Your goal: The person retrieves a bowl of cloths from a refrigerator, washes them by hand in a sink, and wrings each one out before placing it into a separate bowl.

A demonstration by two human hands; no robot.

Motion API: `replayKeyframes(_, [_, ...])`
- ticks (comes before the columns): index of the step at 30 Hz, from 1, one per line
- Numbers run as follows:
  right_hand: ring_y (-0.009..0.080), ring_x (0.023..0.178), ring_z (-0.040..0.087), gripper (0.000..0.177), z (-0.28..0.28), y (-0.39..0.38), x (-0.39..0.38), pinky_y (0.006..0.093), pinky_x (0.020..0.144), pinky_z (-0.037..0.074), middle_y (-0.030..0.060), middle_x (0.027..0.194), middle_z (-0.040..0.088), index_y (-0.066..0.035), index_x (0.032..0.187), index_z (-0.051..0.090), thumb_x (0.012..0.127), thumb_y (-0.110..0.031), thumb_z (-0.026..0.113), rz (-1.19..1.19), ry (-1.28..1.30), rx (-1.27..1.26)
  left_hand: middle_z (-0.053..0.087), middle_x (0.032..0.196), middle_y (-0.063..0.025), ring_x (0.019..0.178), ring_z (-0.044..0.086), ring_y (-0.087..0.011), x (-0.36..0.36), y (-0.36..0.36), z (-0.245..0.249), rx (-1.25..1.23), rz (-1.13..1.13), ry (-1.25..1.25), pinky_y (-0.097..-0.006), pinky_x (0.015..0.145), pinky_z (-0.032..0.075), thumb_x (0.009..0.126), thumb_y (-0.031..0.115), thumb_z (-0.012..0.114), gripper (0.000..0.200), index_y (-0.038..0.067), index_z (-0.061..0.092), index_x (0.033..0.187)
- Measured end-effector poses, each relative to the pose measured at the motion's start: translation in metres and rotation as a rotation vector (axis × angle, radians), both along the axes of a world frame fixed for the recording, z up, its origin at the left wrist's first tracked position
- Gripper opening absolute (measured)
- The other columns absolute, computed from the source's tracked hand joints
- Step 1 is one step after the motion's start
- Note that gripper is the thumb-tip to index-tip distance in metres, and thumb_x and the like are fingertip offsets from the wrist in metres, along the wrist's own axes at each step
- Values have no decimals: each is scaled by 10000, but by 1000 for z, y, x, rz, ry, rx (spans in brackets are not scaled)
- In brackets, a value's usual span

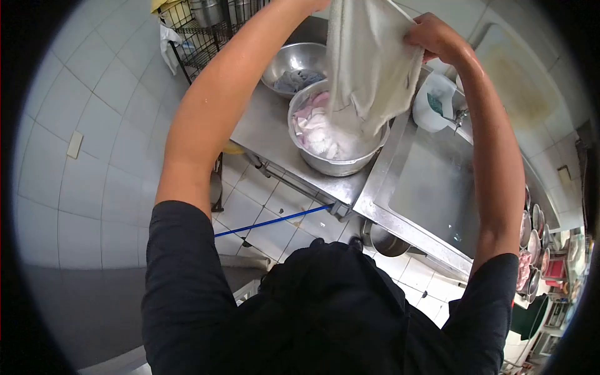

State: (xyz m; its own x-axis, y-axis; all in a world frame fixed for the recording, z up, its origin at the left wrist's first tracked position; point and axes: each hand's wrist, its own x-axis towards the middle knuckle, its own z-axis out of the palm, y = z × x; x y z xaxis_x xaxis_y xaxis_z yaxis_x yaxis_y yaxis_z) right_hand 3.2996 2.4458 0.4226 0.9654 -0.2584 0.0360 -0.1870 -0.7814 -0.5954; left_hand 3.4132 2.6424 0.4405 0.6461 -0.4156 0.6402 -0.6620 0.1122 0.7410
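A wet whitish cloth [369, 69] hangs spread out above a metal pot [340, 167], its lower end hanging down into the pot's opening. My right hand [437, 37] is closed on the cloth's right edge. At the top edge of the view, my left hand [317, 4] is almost wholly cut off beside the cloth's upper left side; its fingers are hidden. White and pink cloths [315, 128] lie in the pot with pale, cloudy liquid. Behind it stands a steel bowl [284, 61] holding greyish-blue cloth [299, 80].
The pot stands on a steel counter [265, 128], left of a sink basin [437, 181]. A white plastic container [431, 103] sits by the faucet [460, 117]. A black wire rack [200, 40] is at the back left. A blue pole [275, 220] crosses below the counter.
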Motion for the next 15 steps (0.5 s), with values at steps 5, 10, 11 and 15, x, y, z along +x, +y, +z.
replayKeyframes(5, [225, 865, 639, 369, -8, -34, 13, 360, 778, 533, 118, 962, 665, 40, 1113, 603, 779, -116, 625, 7, -54, 286, 664, 916, -243, 872, 658, -340, -13, 6, -28, 348, 463, -234, -414, 767, 500, 773, 155, 657, 245, -23, 692, 939])
replayKeyframes(10, [194, 851, 618, 336, -21, -62, 23, 319, 798, 499, 102, 960, 665, 32, 1119, 611, 810, -100, 631, 62, -139, 332, 667, 936, -215, 914, 640, -327, -10, 19, -40, 420, 516, -85, -410, 804, 485, 838, 222, 635, 273, -34, 671, 925])
replayKeyframes(11, [186, 839, 615, 322, -21, -63, 23, 308, 792, 493, 98, 954, 667, 30, 1110, 619, 816, -101, 625, 82, -155, 255, 666, 949, -210, 923, 637, -321, -10, 20, -40, 417, 524, -52, -408, 806, 483, 841, 224, 633, 276, -32, 668, 938])
replayKeyframes(15, [156, 812, 602, 288, -12, -53, 9, 282, 754, 472, 79, 919, 671, 16, 1070, 648, 825, -135, 633, -16, -207, 71, 667, 963, -193, 941, 632, -295, -10, 15, -34, 381, 432, 62, -386, 832, 469, 883, 254, 590, 320, -22, 624, 1043])
